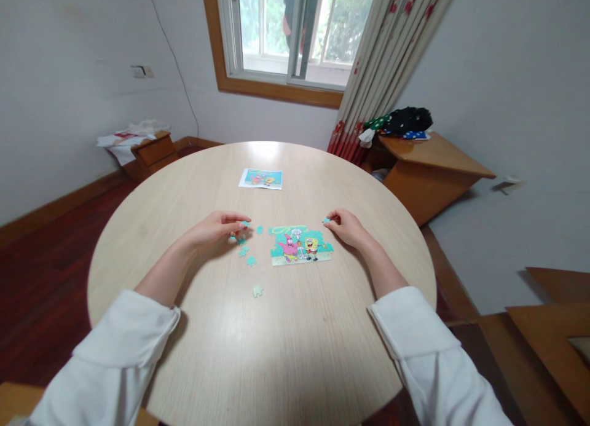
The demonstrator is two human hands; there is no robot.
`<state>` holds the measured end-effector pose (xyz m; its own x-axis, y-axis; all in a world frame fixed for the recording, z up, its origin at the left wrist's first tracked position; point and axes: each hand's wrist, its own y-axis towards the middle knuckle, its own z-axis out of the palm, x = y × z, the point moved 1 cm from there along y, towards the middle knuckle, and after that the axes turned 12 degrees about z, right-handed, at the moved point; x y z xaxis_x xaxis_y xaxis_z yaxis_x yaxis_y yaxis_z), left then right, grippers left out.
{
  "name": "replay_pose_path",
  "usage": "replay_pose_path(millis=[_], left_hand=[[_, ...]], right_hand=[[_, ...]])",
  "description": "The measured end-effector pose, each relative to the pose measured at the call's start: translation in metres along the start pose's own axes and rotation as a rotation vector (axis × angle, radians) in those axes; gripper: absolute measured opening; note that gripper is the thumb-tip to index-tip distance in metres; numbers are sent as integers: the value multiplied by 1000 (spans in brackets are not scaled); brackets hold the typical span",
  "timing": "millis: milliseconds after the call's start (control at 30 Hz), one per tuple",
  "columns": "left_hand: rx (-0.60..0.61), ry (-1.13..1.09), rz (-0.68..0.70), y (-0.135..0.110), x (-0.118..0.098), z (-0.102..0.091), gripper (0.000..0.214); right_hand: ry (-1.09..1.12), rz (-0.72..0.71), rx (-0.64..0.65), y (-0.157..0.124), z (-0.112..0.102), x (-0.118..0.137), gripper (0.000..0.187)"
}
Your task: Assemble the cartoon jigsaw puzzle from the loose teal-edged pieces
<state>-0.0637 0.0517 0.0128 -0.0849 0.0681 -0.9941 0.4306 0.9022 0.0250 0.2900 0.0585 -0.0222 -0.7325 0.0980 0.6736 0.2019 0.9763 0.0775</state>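
A partly joined cartoon jigsaw puzzle [300, 246] lies flat on the table between my hands, with gaps along its edges. Just off its upper right corner, my right hand [343, 226] pinches a small teal puzzle piece [327, 220] between thumb and fingertips. To the left, my left hand [222, 224] is closed at the fingertips on another teal puzzle piece [246, 224]. Several loose pieces lie under and beside that hand, among them one teal piece [251, 261]. A pale green piece [257, 291] rests nearer to me, apart from the others.
A printed reference picture [262, 179] lies farther back on the round wooden table [276, 352]. Beyond the table, clothes [405, 122] are heaped on a wooden cabinet [428, 155] at right. A low wooden stand [157, 152] with papers or cloth is at left.
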Motion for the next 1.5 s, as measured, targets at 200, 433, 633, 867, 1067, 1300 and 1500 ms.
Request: replay_pose_path(millis=[200, 433, 633, 867, 1067, 1300, 1500], left_hand=[[-17, -10, -11, 0, 0, -1, 27], [-32, -17, -51, -1, -3, 3, 31], [-41, 11, -52, -1, -3, 2, 31], [-23, 39, -36, 0, -2, 0, 34], [-17, 43, -33, -1, -3, 0, 34], [-11, 26, -25, -1, -2, 0, 30], [-18, 24, -42, -1, -4, 1, 30]], right_hand=[[309, 22, 65, -6, 7, 16, 11], [470, 68, 192, -11, 25, 30, 14], [409, 50, 211, -11, 26, 28, 12], [354, 4, 207, -10, 27, 27, 12], [316, -16, 206, -10, 25, 27, 12], [270, -28, 204, -11, 24, 27, 11], [298, -22, 185, -12, 26, 27, 12]])
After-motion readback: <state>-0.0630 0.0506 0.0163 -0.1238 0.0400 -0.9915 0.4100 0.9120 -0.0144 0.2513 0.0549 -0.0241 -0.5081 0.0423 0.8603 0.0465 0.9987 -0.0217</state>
